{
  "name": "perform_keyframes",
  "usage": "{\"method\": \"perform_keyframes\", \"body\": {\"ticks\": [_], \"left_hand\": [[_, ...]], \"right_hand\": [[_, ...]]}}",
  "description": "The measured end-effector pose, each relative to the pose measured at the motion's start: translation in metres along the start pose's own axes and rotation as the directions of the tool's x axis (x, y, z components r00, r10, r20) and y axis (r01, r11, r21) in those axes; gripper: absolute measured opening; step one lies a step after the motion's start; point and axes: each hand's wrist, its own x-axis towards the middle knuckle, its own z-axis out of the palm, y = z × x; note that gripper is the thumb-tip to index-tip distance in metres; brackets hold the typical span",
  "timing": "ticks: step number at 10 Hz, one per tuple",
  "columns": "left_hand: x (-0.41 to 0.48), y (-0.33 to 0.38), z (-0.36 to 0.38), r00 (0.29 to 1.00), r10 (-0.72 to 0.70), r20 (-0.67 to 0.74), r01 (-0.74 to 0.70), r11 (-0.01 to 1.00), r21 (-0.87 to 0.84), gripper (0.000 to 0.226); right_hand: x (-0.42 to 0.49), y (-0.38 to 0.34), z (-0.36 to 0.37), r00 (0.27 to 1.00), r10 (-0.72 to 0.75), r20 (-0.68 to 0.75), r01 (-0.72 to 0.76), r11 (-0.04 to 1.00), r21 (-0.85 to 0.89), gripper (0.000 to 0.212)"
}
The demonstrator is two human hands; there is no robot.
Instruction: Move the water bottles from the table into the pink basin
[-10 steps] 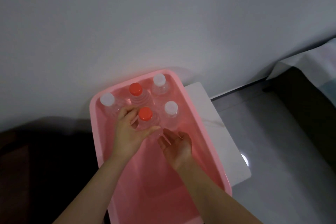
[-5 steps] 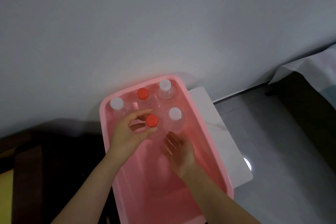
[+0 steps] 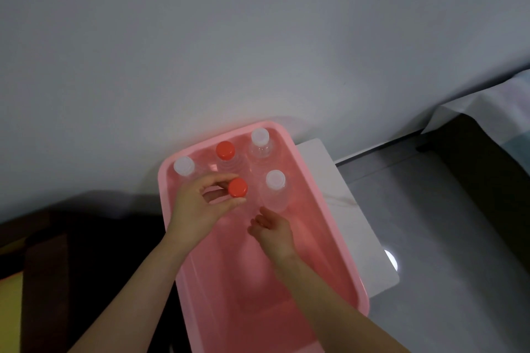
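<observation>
Inside pink plastic basin (image 3: 324, 203): left hand (image 3: 198, 209), fingers curled around red-capped clear bottle (image 3: 238, 188), seats it upright; right hand (image 3: 272, 231), fingers loosely apart, empty. Next: release grip.

Five bottles (image 3: 275, 190) stand in the basin's (image 3: 329, 226) far end — basin on table (image 3: 348, 209).

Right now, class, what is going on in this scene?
A person is standing water bottles in a pink basin on a white table. The left hand has its grip around the neck of a red-capped bottle, setting it beside four upright bottles. The right hand hangs open and empty inside the basin.
</observation>
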Motion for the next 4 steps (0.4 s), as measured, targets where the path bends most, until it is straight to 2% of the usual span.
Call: {"method": "perform_keyframes", "body": {"ticks": [2, 3, 4], "left_hand": [[-0.001, -0.004, 0.001, 1.000, 0.001, -0.008, -0.001, 0.999, -0.035, 0.043], [0.001, -0.005, -0.002, 1.000, 0.002, -0.009, -0.002, 1.000, -0.017, 0.045], [-0.008, 0.000, -0.010, 0.998, -0.033, -0.056, 0.031, 0.999, -0.041, 0.050]], "right_hand": [[0.000, 0.004, -0.004, 1.000, -0.001, 0.024, 0.001, 1.000, 0.030, 0.063], [-0.004, -0.005, -0.004, 0.998, -0.022, 0.054, 0.024, 0.999, -0.028, 0.063], [-0.023, -0.016, -0.008, 0.992, -0.097, 0.085, 0.110, 0.980, -0.163, 0.060]]}}
